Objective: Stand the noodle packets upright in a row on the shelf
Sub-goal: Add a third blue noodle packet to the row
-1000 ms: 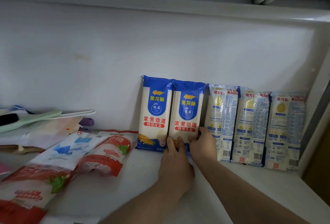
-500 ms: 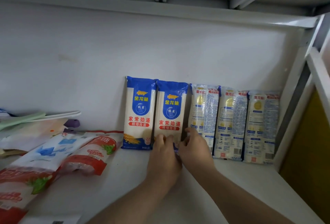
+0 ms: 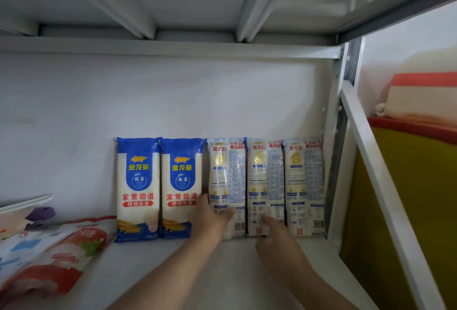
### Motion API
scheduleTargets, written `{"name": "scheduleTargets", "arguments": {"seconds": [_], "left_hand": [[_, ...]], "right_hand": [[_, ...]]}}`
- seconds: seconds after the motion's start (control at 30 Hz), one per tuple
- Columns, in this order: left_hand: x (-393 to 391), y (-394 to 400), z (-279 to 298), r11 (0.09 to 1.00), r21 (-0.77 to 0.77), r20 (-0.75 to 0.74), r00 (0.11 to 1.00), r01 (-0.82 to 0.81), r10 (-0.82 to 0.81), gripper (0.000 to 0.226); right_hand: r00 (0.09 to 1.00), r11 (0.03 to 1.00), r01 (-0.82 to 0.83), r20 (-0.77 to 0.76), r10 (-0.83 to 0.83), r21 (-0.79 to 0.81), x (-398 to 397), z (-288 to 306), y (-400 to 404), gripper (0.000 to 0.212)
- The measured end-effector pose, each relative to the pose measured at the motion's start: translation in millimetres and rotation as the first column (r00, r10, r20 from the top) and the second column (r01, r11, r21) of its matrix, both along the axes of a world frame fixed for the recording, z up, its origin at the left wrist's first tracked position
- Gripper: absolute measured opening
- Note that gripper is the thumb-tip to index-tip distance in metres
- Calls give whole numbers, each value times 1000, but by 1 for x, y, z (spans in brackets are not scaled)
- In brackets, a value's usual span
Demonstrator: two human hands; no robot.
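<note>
Several noodle packets stand upright in a row against the back wall of the white shelf (image 3: 222,280). The two on the left, one (image 3: 137,188) and its neighbour (image 3: 180,186), show blue and white fronts. The three to the right, the third (image 3: 227,176), the fourth (image 3: 265,181) and the fifth (image 3: 304,186), show their printed backs. My left hand (image 3: 210,220) rests with straight fingers on the lower part of the third packet, its thumb against the second packet's edge. My right hand (image 3: 274,238) touches the lower part of the fourth packet with extended fingers.
Red and white bags (image 3: 61,252) lie flat on the shelf at the left, with a purple item (image 3: 39,213) and white pieces (image 3: 24,203) behind them. The shelf's metal upright (image 3: 346,121) closes the right end. A yellow and red board (image 3: 408,186) stands beyond it.
Both hands have moved right, from the bottom of the second blue packet to the third and fourth packets. The view has shifted right and upward.
</note>
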State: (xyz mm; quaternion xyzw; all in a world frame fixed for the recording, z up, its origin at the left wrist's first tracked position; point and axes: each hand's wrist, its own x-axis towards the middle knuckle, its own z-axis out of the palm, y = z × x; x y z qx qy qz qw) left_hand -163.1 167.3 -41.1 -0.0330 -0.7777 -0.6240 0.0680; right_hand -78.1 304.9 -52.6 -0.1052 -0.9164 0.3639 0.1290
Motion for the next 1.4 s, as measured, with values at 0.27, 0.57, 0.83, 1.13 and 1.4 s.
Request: {"name": "scheduleTargets", "arguments": {"seconds": [0.27, 0.57, 0.83, 1.13, 1.4], "left_hand": [[-6, 10, 4, 991, -92, 1, 995, -100, 101, 42], [27, -14, 18, 996, -14, -75, 994, -86, 85, 37], [76, -32, 36, 950, 304, -168, 986, 76, -25, 20], [142, -43, 41, 993, -120, -401, 914, 11, -58, 27], [155, -49, 47, 801, -593, -183, 953, 87, -239, 70]], "right_hand": [[986, 992, -126, 106, 127, -14, 0, -1, 8, 69], [997, 991, -80, -20, 78, -108, 18, 19, -15, 52], [955, 976, -104, -295, 43, -192, 45, 57, -81, 42], [969, 789, -115, -244, -46, -603, 65, 83, -119, 57], [988, 710, -40, -136, -80, -703, 72, 92, -90, 22]]}}
